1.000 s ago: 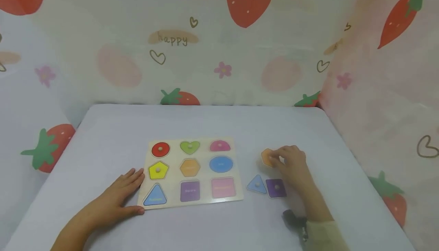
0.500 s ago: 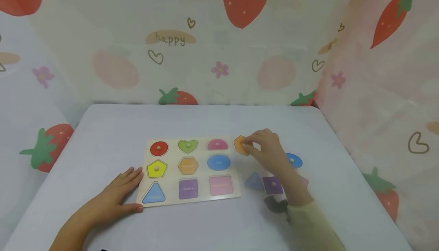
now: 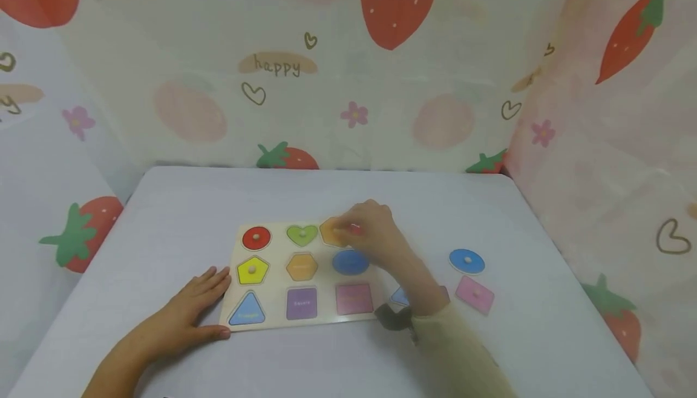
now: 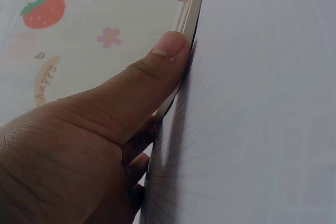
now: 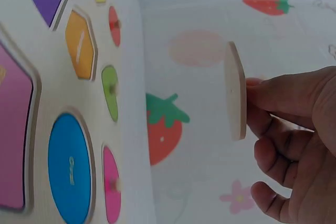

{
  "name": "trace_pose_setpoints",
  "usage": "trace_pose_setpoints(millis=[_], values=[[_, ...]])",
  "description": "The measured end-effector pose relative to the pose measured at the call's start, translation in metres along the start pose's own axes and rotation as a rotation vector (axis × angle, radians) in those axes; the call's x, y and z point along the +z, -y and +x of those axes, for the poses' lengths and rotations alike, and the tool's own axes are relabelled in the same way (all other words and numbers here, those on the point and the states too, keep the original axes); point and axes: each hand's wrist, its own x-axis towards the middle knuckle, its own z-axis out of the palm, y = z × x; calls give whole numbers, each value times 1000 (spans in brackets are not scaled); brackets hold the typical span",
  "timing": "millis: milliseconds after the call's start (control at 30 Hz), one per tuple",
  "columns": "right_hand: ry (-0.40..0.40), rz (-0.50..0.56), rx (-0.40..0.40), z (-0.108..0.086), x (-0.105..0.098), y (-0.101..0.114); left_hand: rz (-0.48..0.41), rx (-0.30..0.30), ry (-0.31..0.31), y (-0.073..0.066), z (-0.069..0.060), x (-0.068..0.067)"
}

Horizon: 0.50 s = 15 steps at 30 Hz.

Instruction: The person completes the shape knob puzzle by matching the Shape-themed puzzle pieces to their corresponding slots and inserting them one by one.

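A wooden shape puzzle board (image 3: pixel 274 280) lies on the table. Its red circle (image 3: pixel 256 238), green heart (image 3: pixel 302 234) and yellow pentagon (image 3: pixel 252 270) have knobbed pieces in them; the hexagon recess (image 3: pixel 302 266) and square recess (image 3: pixel 302 303) show bare colour. My right hand (image 3: pixel 373 231) pinches an orange hexagon piece (image 3: pixel 330 232) by its knob, above the board's upper right. In the right wrist view the hexagon piece (image 5: pixel 236 95) hangs edge-on, apart from the board. My left hand (image 3: pixel 185 310) rests with straight fingers at the board's left edge, thumb (image 4: pixel 170 48) touching it.
To the board's right lie a blue oval piece (image 3: pixel 466 261) and a pink rectangle piece (image 3: pixel 475 294). A blue triangle piece (image 3: pixel 400 296) and a purple piece are partly hidden by the right forearm. A strawberry-print sheet (image 3: pixel 327 83) stands behind the table.
My right hand has carried the hexagon piece leftward from beside the loose pieces to over the board. The oval and rectangle pieces have come into view. My left hand stays in place.
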Motion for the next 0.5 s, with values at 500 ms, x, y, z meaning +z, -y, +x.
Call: trace_pose_setpoints(millis=[500], values=[[36, 20, -53, 6, 37, 2, -4, -32, 13, -3, 0, 0]])
